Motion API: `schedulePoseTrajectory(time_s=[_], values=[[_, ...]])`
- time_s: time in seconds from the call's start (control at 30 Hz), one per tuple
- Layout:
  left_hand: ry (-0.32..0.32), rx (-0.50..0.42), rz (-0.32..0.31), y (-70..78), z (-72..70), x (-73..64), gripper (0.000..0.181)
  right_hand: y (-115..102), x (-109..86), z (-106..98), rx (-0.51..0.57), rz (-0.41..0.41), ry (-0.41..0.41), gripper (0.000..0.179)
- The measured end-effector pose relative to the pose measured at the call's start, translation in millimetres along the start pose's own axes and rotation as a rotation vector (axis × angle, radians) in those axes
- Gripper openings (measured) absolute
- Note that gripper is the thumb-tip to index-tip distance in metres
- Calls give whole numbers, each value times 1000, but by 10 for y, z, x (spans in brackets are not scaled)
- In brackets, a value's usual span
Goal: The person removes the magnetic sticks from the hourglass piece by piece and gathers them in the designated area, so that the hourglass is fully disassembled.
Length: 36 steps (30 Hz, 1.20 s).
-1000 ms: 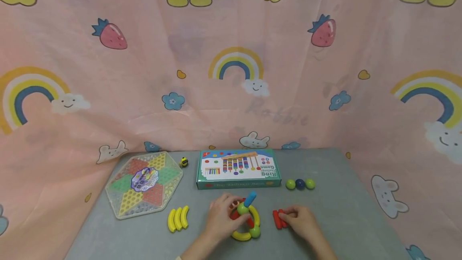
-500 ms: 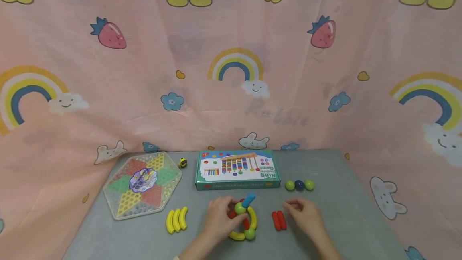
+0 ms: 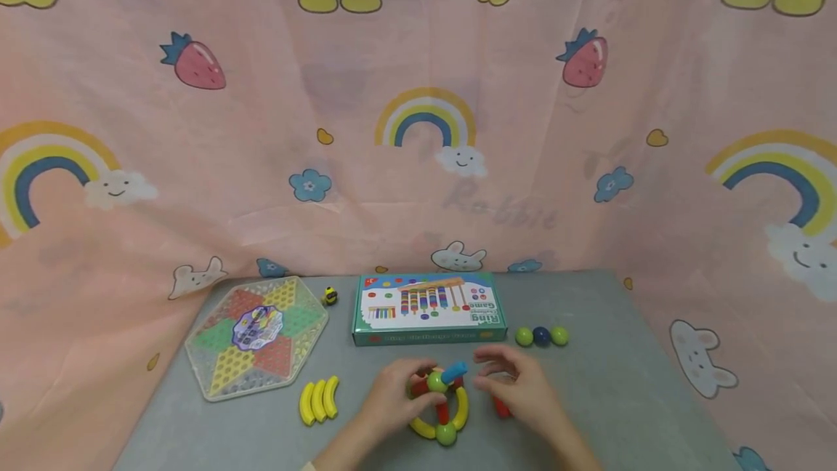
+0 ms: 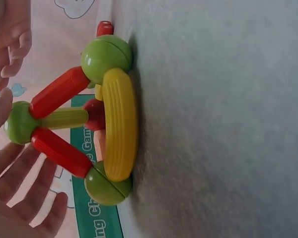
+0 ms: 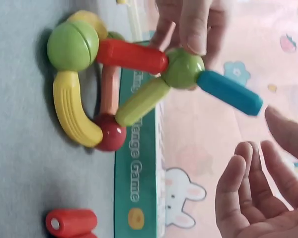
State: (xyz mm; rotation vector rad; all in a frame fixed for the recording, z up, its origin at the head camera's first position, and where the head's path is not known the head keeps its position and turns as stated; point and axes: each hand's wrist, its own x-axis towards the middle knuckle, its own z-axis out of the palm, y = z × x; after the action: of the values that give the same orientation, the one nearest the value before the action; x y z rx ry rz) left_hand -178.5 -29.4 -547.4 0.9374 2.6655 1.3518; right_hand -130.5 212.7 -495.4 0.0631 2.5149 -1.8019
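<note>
A magnetic ball-and-rod structure stands on the table: curved yellow rods join green balls and a red ball at its base. Red rods and a yellow-green rod rise to a green top ball. From that ball a blue rod slants outward. My left hand pinches the top ball between thumb and fingers. Beside the blue rod's free end, my right hand is held with loosely bent fingers around nothing. It partly hides the loose red rods in the head view.
Several loose curved yellow rods lie on the left. Behind are a hexagonal board, a small bee figure and a Ring Challenge Game box. Two green balls and a dark blue ball sit in a row at right.
My right hand has left the red rods and moved left and up to the blue rod. The structure has turned slightly in my left hand's hold, its blue rod now leaning further right.
</note>
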Motion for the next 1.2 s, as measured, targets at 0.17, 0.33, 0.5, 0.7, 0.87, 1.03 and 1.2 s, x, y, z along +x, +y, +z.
schedulePoseTrajectory(time_s=[0.17, 0.33, 0.5, 0.7, 0.87, 1.03, 1.2], values=[[23, 1, 30, -11, -26, -21, 30, -14, 20, 142, 27, -33, -89, 42], [17, 25, 40, 16, -35, -14, 28, -10, 40, 256, 22, -1, -45, 37], [17, 33, 40, 30, -38, -18, 29, -24, 55, 331, 14, 22, 10, 30], [17, 49, 34, 27, -31, -17, 29, -31, 69, 403, 3, 60, 100, 25], [16, 71, 38, 14, -18, -9, 28, 21, 86, 408, 34, 86, 234, 28], [6, 72, 16, 19, -26, -2, 29, 5, 91, 254, 43, 30, 345, 31], [7, 94, -9, 37, -22, -7, 33, 67, 65, 46, 9, 43, 264, 36]])
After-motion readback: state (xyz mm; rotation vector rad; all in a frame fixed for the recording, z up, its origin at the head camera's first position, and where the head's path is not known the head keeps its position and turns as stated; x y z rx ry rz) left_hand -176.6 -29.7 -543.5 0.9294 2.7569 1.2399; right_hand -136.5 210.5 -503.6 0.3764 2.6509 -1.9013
